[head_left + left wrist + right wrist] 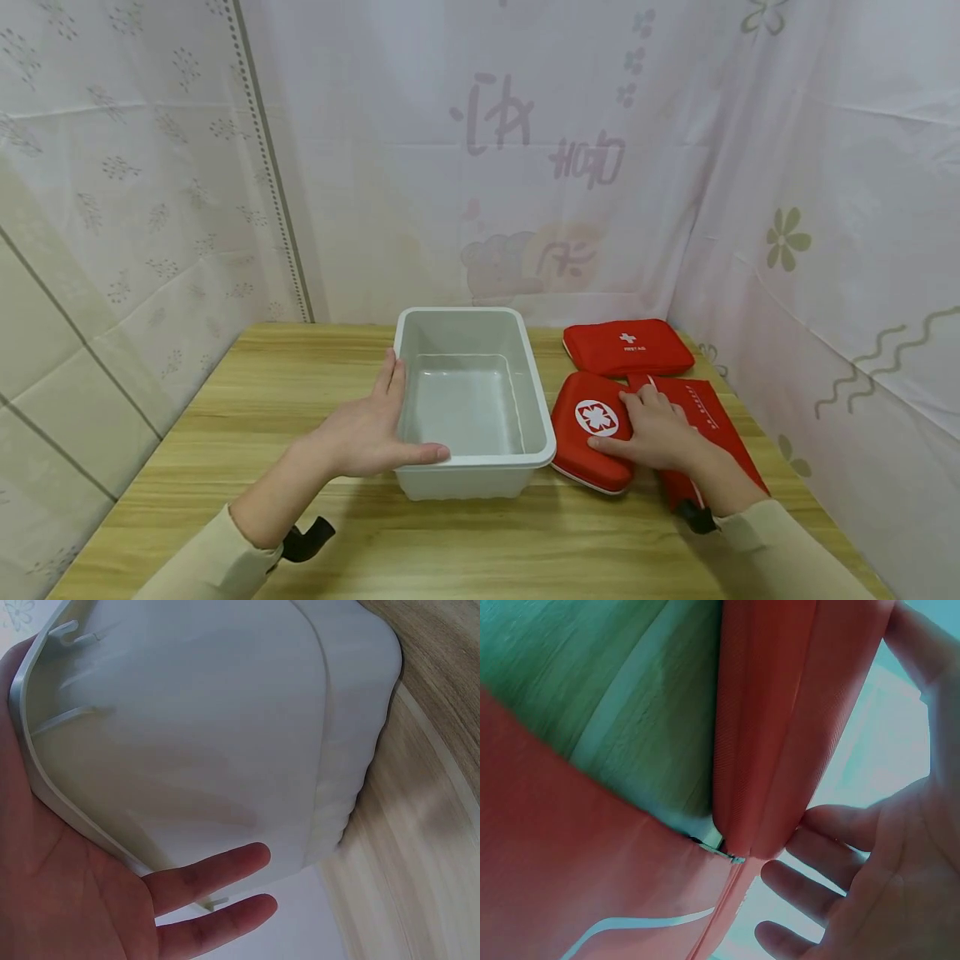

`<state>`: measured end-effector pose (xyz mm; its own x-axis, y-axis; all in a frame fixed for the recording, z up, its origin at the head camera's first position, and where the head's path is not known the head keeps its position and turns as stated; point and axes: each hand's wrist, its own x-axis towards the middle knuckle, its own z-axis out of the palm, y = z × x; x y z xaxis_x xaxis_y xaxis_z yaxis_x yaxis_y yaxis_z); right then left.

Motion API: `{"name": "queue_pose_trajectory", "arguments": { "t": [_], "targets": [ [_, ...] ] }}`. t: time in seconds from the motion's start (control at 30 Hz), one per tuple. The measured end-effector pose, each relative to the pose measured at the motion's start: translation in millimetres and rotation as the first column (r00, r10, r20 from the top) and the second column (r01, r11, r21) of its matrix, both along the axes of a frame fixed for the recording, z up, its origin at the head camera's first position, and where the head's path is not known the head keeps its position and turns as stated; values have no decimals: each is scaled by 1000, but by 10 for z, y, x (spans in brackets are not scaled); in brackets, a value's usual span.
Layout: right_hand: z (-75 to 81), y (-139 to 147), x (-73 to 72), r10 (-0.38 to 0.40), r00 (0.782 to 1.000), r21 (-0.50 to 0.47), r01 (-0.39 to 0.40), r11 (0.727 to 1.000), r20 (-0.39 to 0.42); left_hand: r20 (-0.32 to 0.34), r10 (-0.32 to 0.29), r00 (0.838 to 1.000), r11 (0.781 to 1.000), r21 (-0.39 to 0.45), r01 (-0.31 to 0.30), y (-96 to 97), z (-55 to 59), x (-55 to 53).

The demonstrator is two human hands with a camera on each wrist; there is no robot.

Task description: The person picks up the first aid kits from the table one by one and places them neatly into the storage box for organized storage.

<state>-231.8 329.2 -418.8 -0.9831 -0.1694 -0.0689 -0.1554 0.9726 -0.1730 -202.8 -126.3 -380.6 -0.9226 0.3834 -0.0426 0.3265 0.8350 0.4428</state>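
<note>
My left hand [367, 429] rests at the near left corner of a white plastic bin [474, 460], its thumb lying along the front rim. In the left wrist view, the fingers [217, 874] extend straight beside the bin's outer wall. My right hand [660, 433] is over a hard red first-aid case [570, 450] with a white round emblem. Its thumb lies on the lid and its fingertips reach the lid's right edge. From the right wrist, the fingers [817, 859] are spread against the case's top, while its zipped side [772, 712] stays uncovered.
A flat red pouch [720, 417] lies under the right hand and forearm, beside the case. Behind it is another red pouch [660, 354] marked FIRST AID. All stand on a wood-grain table [315, 375], with patterned curtains [360, 167] hanging at its back and sides.
</note>
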Motion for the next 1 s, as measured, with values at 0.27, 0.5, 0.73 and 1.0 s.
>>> {"name": "queue_pose_trajectory", "arguments": {
  "t": [0.27,0.5,0.73,1.0],
  "targets": [
    [36,-66,-3,-2,1000,6,2,1000,3,12,0,1000,1000,10,-1,-10,-22,2],
    [22,-61,9,20,998,-42,-18,999,66,17,5,1000,1000,22,-5,-18,-11,4],
    [21,-72,54,38,993,-139,-22,990,115,16,-1,1000,1000,21,1,-10,2,3],
    [75,-72,114,97,983,-181,-68,981,157,19,2,1000,1000,19,-2,-15,2,2]
  ]
}}
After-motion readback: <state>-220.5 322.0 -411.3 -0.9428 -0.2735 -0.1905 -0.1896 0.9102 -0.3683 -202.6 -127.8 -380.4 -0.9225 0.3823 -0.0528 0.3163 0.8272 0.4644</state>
